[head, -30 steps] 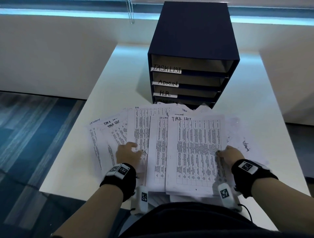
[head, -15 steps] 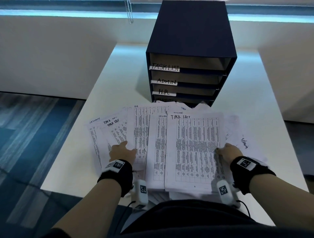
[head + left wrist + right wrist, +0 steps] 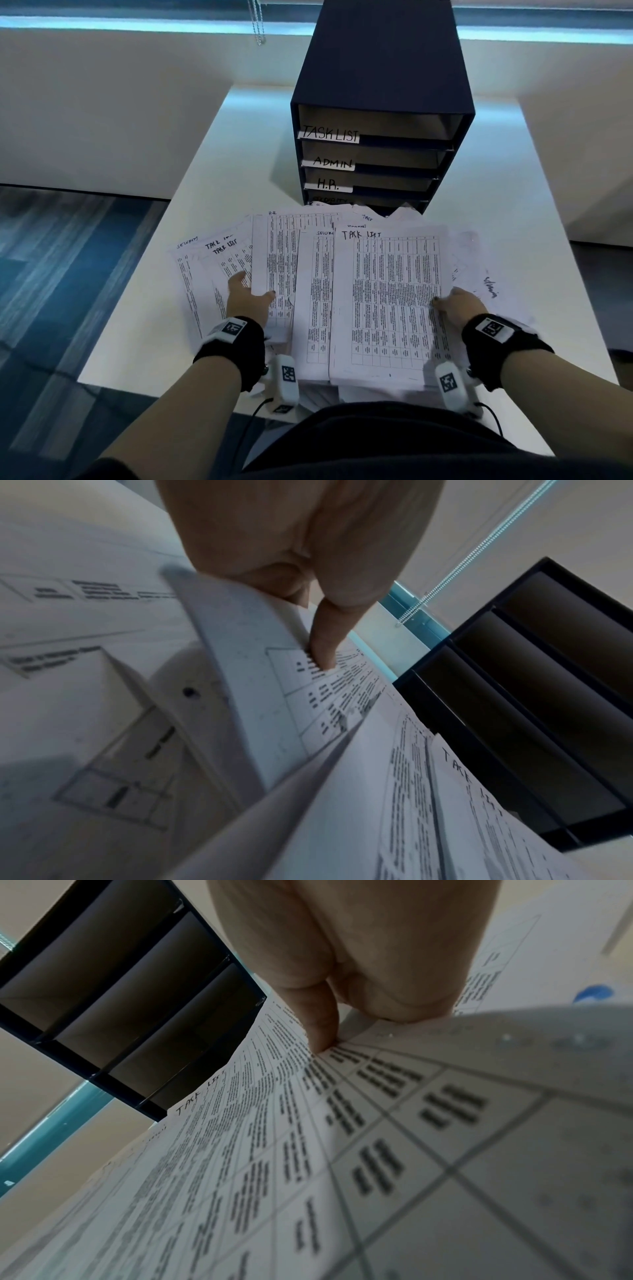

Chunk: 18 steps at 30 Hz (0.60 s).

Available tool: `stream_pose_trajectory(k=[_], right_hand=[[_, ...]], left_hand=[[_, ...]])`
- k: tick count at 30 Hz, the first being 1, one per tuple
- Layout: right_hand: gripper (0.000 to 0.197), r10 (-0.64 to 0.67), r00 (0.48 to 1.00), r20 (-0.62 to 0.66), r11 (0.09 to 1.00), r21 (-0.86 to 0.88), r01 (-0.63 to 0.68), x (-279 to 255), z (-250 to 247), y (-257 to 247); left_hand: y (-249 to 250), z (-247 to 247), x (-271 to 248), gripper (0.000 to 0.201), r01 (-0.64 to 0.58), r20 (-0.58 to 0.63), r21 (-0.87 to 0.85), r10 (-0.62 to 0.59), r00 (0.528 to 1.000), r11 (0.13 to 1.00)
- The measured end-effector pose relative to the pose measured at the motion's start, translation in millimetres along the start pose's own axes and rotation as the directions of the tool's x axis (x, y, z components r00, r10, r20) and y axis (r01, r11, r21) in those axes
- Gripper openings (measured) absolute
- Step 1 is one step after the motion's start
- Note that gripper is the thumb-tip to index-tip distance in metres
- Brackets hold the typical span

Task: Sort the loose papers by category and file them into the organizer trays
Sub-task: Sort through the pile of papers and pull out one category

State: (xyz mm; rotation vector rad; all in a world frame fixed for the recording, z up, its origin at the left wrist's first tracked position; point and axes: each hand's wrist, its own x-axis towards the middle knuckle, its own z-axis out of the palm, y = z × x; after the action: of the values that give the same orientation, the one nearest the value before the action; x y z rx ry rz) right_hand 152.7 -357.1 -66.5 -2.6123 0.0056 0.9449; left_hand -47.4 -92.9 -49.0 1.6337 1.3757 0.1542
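Note:
Several loose printed sheets (image 3: 318, 301) lie fanned out on the white table, with handwritten headings such as TASK LIST, H.R., SECURITY and admin. My left hand (image 3: 248, 296) pinches the left edge of the H.R. sheet (image 3: 287, 260), thumb on top and fingers under it; the same sheet (image 3: 274, 683) shows lifted in the left wrist view. My right hand (image 3: 457, 303) pinches the right edge of the TASK LIST sheet (image 3: 390, 301), thumb on its print (image 3: 342, 1110). Behind the papers stands the dark blue organizer (image 3: 380, 68) with trays labelled TASK LIST, ADMIN, H.R. and a partly hidden lowest one.
The white table (image 3: 212, 164) has bare surface left and right of the organizer. Its left edge drops to blue carpet (image 3: 68, 274). A white ledge runs behind, with a bead chain (image 3: 258, 24) hanging over it. My dark-clothed body is at the near edge.
My left hand has slid its fingers under the H.R. sheet's edge and now pinches it. The right hand keeps its hold on the TASK LIST sheet.

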Motion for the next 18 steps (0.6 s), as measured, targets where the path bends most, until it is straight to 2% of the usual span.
stream_pose_trajectory(k=[3, 4, 7, 11, 12, 16, 18], right_hand=[[0.023, 0.0, 1.0, -0.002, 1.0, 0.003, 0.0, 1, 0, 1], [0.027, 0.005, 1.0, -0.003, 1.0, 0.015, -0.005, 2, 0, 2], [0.034, 0.013, 1.0, -0.003, 0.999, 0.03, -0.013, 5, 0, 4], [0.015, -0.018, 1.0, 0.011, 0.997, 0.08, 0.017, 7, 1, 7], [0.009, -0.032, 0.999, 0.012, 0.993, 0.118, 0.03, 9, 2, 8], [0.011, -0.038, 0.999, 0.021, 0.988, 0.153, 0.035, 12, 4, 10], [0.02, -0.041, 0.999, 0.026, 0.989, 0.146, 0.037, 11, 3, 10]], left_hand=[[-3, -6, 7, 0.007, -0.006, -0.047, 0.101, 0.011, 0.999, 0.995], [-8, -9, 10, 0.006, -0.006, -0.064, 0.114, 0.013, 0.998, 0.993], [-15, -23, 11, 0.012, 0.021, -0.092, 0.135, -0.008, 0.996, 0.991], [-18, -30, 15, 0.011, 0.06, -0.02, 0.122, -0.058, 0.998, 0.991], [-16, -29, 16, 0.016, 0.054, 0.001, 0.116, -0.055, 0.999, 0.992], [-11, -22, 16, 0.053, -0.02, 0.051, 0.2, 0.01, 0.999, 0.98], [-13, -22, 16, 0.056, -0.009, 0.012, 0.199, 0.006, 1.0, 0.98]])
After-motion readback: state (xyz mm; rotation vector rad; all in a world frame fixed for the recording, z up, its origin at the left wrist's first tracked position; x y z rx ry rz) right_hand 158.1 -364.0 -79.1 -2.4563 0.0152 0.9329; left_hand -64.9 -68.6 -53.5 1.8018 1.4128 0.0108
